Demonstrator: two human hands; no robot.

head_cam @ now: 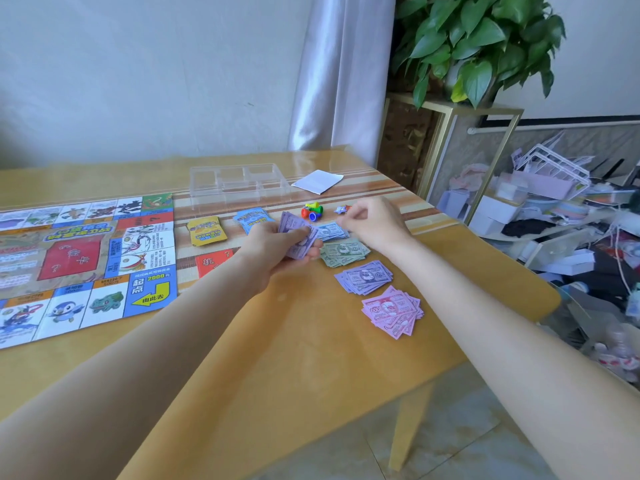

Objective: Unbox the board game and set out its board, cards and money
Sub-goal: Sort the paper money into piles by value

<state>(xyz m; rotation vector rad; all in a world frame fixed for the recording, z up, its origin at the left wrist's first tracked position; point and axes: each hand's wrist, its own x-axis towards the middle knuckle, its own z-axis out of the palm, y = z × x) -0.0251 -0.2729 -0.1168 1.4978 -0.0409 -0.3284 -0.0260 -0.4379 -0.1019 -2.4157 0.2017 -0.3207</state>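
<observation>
Board (86, 258) lies flat at the left of the counter (277, 341), unfolded and reaching about to the counter's middle. Moving right, at roughly one o'clock from its near corner, we see a yellow card deck (207, 231) and a blue card deck (251, 218) side by side, and a red card (213, 263) partly hidden behind our left forearm. Beyond them, at twelve o'clock, stands a clear plastic tray (239, 183) with a white folded sheet (318, 181) to its right.

Our left hand (273, 252) grips the unsorted wad of purple notes (299, 237), fingers curled under and thumb on top, the notes' long axis slanting toward one o'clock. Just beside it, at two o'clock, our right hand (372, 223) hovers with thumb and forefinger pressed together; whether they pinch a note we cannot tell.

Right of the wad, the sorted money runs in a line toward five o'clock: blue notes (332, 231), green notes (344, 252), violet notes (365, 277), pink notes (393, 311). The coloured pawns (312, 211) sit at twelve o'clock from the blue pile.

We judge the next move turns on this: the violet pile lies at five o'clock from the right fingers, nearer the right hand than the left, so the right hand would peel a note and carry it down-right.
</observation>
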